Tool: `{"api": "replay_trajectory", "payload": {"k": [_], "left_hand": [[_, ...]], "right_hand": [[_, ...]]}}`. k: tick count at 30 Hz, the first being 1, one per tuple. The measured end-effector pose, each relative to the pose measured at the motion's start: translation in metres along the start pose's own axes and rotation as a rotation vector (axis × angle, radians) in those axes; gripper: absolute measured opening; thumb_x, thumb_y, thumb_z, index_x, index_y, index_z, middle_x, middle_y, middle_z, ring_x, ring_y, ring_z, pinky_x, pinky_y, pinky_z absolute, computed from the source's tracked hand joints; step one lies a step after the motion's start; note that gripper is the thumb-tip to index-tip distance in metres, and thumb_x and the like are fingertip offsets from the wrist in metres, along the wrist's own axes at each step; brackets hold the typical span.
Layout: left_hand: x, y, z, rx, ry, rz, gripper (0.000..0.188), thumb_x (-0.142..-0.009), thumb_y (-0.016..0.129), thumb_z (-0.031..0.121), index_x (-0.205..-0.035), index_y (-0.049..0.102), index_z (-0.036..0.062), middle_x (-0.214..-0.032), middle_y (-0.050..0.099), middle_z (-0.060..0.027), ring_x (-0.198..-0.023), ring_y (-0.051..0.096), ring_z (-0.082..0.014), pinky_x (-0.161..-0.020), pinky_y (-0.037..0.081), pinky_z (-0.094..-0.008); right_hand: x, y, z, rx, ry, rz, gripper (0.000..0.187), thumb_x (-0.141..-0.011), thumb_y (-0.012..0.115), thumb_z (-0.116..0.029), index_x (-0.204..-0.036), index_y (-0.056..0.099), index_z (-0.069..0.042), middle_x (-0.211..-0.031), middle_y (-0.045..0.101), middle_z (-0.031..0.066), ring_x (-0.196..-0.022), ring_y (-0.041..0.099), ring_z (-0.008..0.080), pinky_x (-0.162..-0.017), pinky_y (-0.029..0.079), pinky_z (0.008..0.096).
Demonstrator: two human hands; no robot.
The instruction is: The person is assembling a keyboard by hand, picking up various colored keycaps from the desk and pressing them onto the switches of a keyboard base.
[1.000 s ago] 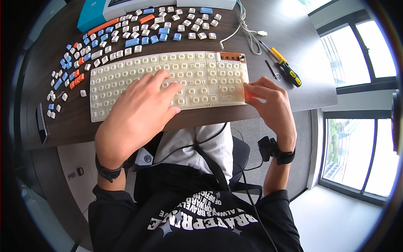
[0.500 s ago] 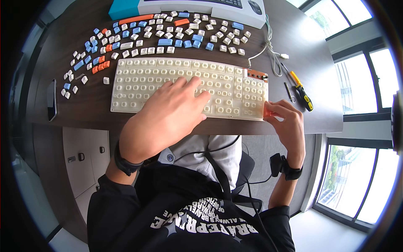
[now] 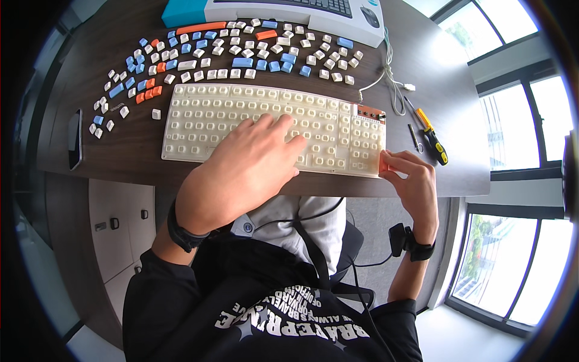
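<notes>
An opened keyboard [image 3: 241,99] without its keycaps lies at the table's front edge, covered by a pale cream layer with rows of small raised squares. My left hand [image 3: 247,154] rests on its middle, palm down with fingers spread, hiding part of the lower rows. At the lower right corner, my right hand [image 3: 411,175] pinches a small orange piece [image 3: 383,163] between thumb and fingers; the fingers cover most of it. A reddish-brown circuit board [image 3: 369,113] with small dark parts shows at the keyboard's upper right.
Loose white, blue and orange keycaps [image 3: 242,62] spread behind and left of the keyboard. A box [image 3: 301,21] stands at the back. Right of the keyboard lie a coiled cable [image 3: 389,69], a yellow-black screwdriver [image 3: 435,145] and a small dark tool [image 3: 415,136]. A phone [image 3: 75,140] sits far left.
The whole view has shifted slightly. My left hand still lies on the keyboard, and my right hand keeps its pinch at the corner.
</notes>
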State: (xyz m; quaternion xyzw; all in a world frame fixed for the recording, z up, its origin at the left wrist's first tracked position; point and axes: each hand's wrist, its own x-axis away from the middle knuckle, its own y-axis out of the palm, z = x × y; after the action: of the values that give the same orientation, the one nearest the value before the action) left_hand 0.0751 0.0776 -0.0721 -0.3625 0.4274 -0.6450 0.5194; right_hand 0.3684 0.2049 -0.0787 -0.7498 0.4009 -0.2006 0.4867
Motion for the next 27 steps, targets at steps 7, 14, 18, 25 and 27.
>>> {"api": "replay_trajectory", "payload": {"k": [7, 14, 18, 25, 27], "left_hand": [[0.002, -0.001, 0.000, 0.001, -0.016, 0.010, 0.041, -0.098, 0.067, 0.024, -0.132, 0.062, 0.0036, -0.142, 0.054, -0.0197, -0.128, 0.055, -0.0360, -0.110, 0.045, -0.0460], [-0.003, -0.018, -0.016, 0.038, -0.039, -0.017, 0.039, -0.099, 0.064, 0.025, -0.134, 0.064, 0.0063, -0.137, 0.059, -0.0152, -0.125, 0.060, -0.0329, -0.107, 0.048, -0.0438], [-0.007, -0.037, -0.035, 0.094, -0.225, -0.009, 0.041, -0.099, 0.065, 0.027, -0.135, 0.063, 0.0066, -0.131, 0.062, -0.0123, -0.115, 0.064, -0.0328, -0.100, 0.051, -0.0421], [-0.042, -0.055, -0.100, -0.140, -0.312, 0.065, 0.043, -0.099, 0.066, 0.029, -0.136, 0.060, 0.0085, -0.120, 0.062, -0.0150, -0.109, 0.063, -0.0318, -0.095, 0.051, -0.0408], [-0.063, -0.063, -0.117, -0.140, -0.324, 0.056, 0.034, -0.097, 0.069, 0.024, -0.122, 0.065, 0.0014, -0.110, 0.067, -0.0157, -0.103, 0.066, -0.0323, -0.090, 0.051, -0.0433]], "right_hand": [[0.014, 0.022, 0.014, -0.023, -0.109, 0.109, 0.033, -0.086, 0.078, 0.001, -0.118, 0.078, -0.005, -0.113, 0.075, 0.0107, -0.101, 0.074, 0.0263, -0.088, 0.060, 0.0362], [0.025, 0.036, 0.012, 0.039, -0.040, 0.220, 0.035, -0.090, 0.074, 0.004, -0.123, 0.076, -0.007, -0.121, 0.073, 0.0109, -0.107, 0.072, 0.0263, -0.091, 0.062, 0.0365], [0.026, 0.036, 0.013, -0.067, -0.020, 0.256, 0.038, -0.089, 0.073, 0.006, -0.125, 0.075, -0.008, -0.123, 0.074, 0.0112, -0.107, 0.074, 0.0276, -0.093, 0.061, 0.0361], [0.023, 0.033, 0.013, -0.142, -0.014, 0.241, 0.036, -0.087, 0.074, 0.006, -0.120, 0.076, -0.006, -0.122, 0.075, 0.0108, -0.108, 0.074, 0.0286, -0.094, 0.059, 0.0379], [0.022, 0.031, 0.014, -0.142, -0.015, 0.224, 0.034, -0.087, 0.073, 0.006, -0.119, 0.076, -0.005, -0.122, 0.074, 0.0110, -0.108, 0.073, 0.0289, -0.094, 0.059, 0.0380]]}}
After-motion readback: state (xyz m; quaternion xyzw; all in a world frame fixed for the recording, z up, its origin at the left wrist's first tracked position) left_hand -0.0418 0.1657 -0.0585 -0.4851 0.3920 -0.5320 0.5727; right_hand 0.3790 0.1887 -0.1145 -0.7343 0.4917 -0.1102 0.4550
